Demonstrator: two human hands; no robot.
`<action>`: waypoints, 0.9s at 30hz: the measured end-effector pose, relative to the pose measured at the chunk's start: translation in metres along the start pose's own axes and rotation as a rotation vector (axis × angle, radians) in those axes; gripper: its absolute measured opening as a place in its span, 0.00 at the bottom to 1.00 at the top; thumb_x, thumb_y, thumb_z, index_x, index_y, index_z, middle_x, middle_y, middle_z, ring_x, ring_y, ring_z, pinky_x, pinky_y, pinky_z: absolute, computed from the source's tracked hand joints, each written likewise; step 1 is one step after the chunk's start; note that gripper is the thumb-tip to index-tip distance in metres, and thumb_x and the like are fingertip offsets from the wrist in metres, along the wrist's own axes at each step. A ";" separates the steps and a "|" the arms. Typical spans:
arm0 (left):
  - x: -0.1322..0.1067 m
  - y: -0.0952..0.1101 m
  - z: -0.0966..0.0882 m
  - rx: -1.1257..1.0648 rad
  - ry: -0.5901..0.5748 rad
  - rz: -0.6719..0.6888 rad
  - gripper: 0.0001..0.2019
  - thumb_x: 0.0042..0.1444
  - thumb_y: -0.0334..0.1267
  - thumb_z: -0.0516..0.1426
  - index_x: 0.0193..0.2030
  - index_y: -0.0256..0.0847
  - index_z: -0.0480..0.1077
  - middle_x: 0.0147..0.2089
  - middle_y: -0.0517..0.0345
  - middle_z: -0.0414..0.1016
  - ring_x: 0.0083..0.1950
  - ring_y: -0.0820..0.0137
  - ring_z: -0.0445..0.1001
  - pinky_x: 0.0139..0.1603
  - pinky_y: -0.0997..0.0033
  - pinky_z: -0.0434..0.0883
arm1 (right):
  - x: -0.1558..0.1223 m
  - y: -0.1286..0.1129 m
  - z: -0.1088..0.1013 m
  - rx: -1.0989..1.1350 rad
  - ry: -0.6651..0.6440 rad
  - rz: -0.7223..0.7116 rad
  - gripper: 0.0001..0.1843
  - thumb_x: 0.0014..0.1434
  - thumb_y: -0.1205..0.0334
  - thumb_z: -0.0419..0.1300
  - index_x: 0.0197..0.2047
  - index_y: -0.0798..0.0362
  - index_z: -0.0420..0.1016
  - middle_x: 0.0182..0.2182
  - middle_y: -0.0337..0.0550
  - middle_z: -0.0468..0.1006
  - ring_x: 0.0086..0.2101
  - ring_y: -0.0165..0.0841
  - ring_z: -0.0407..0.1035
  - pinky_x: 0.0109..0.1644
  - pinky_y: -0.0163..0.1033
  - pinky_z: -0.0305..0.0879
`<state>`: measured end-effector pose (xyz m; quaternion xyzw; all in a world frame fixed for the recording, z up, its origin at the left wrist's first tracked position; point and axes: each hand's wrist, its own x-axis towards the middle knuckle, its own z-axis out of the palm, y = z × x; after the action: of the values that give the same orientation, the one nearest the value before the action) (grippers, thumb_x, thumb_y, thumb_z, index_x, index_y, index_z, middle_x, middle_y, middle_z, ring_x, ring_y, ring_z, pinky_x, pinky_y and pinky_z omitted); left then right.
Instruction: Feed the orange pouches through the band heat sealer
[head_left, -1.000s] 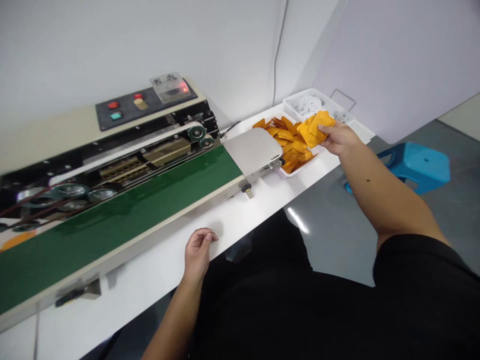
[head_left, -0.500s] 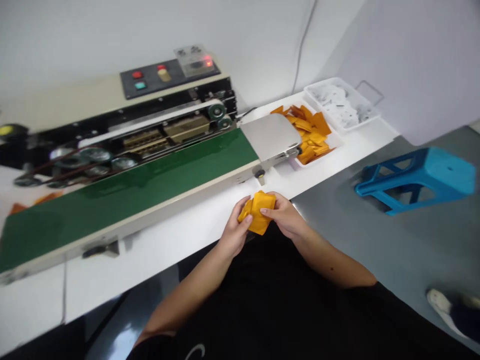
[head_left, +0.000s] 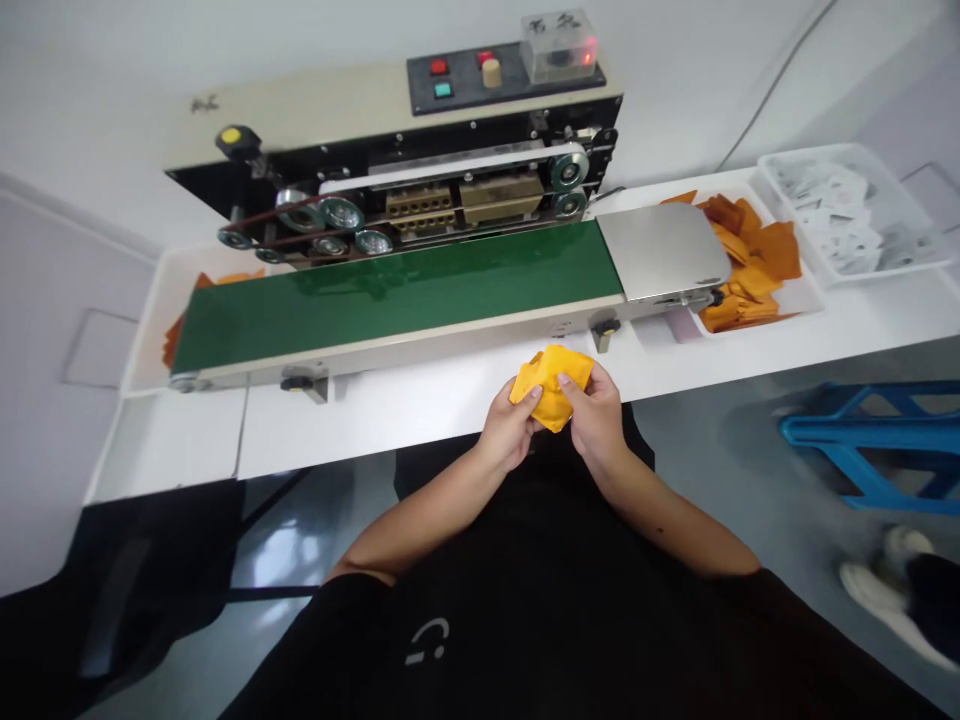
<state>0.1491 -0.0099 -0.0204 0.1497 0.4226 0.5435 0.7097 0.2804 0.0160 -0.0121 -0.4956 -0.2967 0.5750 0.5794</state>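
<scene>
Both my hands meet in front of my body, just over the table's near edge. My left hand [head_left: 511,428] and my right hand [head_left: 596,420] pinch a small bunch of yellow-orange flat packets [head_left: 551,388] between them. How many packets are in the bunch is hidden by my fingers. A band sealer [head_left: 465,130] with a green conveyor belt [head_left: 397,285] stands just beyond my hands, not touching them. A steel plate [head_left: 664,250] at its right end overlaps a white tray [head_left: 802,300] heaped with orange packets.
A white bin [head_left: 772,175] of small white sachets sits at the table's far right. Another white tray [head_left: 142,340] with orange packets lies under the belt's left end. A blue stool [head_left: 862,440] stands on the grey floor at right, near a white shoe [head_left: 874,595].
The packets have gone from my right hand at the tray to both hands in front of me. My view has swung left, bringing the whole sealer into sight.
</scene>
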 end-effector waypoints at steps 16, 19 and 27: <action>0.009 0.007 -0.006 -0.045 0.019 0.036 0.32 0.51 0.41 0.78 0.60 0.40 0.75 0.60 0.46 0.84 0.59 0.56 0.84 0.64 0.56 0.79 | 0.000 -0.001 0.005 0.060 -0.002 0.053 0.20 0.53 0.47 0.80 0.44 0.47 0.84 0.44 0.42 0.86 0.45 0.41 0.80 0.55 0.49 0.80; 0.007 0.016 -0.002 -0.031 0.002 0.066 0.34 0.51 0.42 0.78 0.63 0.40 0.75 0.63 0.45 0.82 0.62 0.55 0.82 0.68 0.53 0.76 | -0.002 -0.009 0.005 0.035 0.013 -0.004 0.23 0.53 0.46 0.81 0.45 0.50 0.84 0.44 0.43 0.86 0.45 0.39 0.80 0.54 0.46 0.78; -0.004 0.045 0.006 -0.043 0.055 0.098 0.32 0.49 0.43 0.79 0.59 0.42 0.77 0.57 0.51 0.84 0.55 0.60 0.83 0.58 0.61 0.80 | 0.012 -0.082 -0.005 0.007 -0.062 -0.057 0.21 0.60 0.42 0.77 0.41 0.46 0.77 0.27 0.34 0.75 0.21 0.27 0.63 0.23 0.34 0.58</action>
<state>0.1241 0.0044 0.0150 0.1399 0.4225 0.5902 0.6735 0.3171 0.0391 0.0586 -0.4667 -0.3267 0.5743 0.5879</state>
